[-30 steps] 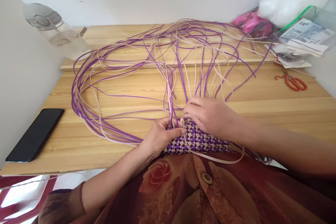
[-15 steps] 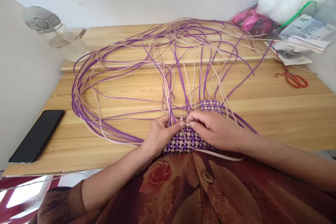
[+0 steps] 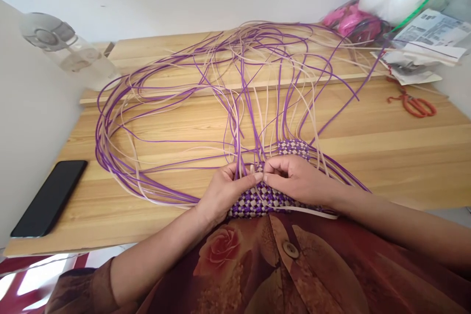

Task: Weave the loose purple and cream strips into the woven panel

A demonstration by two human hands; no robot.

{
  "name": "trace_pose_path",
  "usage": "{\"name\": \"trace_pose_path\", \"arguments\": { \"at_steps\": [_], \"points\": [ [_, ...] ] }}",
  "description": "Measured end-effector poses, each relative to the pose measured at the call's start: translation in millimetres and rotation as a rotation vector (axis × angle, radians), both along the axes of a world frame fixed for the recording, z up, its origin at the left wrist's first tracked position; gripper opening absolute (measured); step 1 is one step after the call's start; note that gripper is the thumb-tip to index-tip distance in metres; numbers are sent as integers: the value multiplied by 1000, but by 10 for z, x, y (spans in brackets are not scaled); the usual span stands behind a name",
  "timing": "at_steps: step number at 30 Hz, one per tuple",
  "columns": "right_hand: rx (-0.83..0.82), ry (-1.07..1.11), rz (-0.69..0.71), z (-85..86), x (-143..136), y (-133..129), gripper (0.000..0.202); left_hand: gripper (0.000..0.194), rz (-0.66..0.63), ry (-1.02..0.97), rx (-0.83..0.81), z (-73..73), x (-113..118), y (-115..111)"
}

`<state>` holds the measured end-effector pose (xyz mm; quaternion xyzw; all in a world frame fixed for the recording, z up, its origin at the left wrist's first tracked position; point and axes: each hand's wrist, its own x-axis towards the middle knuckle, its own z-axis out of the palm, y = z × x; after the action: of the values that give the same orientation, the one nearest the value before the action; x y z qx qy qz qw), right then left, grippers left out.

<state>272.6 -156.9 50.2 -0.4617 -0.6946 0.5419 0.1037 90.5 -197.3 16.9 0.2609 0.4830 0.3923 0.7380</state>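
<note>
A purple and cream woven piece point(image 3: 253, 202) lies at the table's front edge, against the patterned garment. My left hand point(image 3: 228, 189) pinches strips at its upper edge, thumb on the weave. Close beside it, my right hand point(image 3: 294, 176) has thumb and forefinger pressed together at the same spot; the bit of strip between them is too small to make out. Long purple and cream strips point(image 3: 147, 176) fan out behind and loop to the left. One loose cream strip point(image 3: 312, 212) crosses the front of the weave. A second woven part point(image 3: 293, 148) shows behind my right hand.
A black phone point(image 3: 49, 198) lies at the left, with a clear bottle point(image 3: 81, 59) behind it. Orange-handled scissors point(image 3: 419, 106) are at the right. Papers point(image 3: 430, 34) and a pink bundle point(image 3: 353, 22) sit at the back right.
The view has shifted slightly. My right fingertips have come down a little onto the weave beside my left thumb, and the short cream piece between them no longer shows clearly.
</note>
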Motion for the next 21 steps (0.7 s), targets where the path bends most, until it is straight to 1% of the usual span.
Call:
{"name": "trace_pose_path", "arguments": {
  "at_steps": [2,4,9,15,17,21],
  "points": [
    [12,0,-12,-17,-1,-3,20,28,2,11,13,10,10,3],
    [-1,46,-33,-47,24,6,20,28,21,15,-20,20,21,9],
    [-116,174,-45,-95,125,54,20,28,70,22,-92,34,31,23],
    [-153,185,-67,-87,126,65,19,28,24,40,-105,3,17,12],
    [-166,210,-101,-108,109,60,19,27,26,50,-101,-4,20,5],
    [-238,311,-208,-156,97,54,20,23,77,76,-108,5,32,-10]
  ]
}}
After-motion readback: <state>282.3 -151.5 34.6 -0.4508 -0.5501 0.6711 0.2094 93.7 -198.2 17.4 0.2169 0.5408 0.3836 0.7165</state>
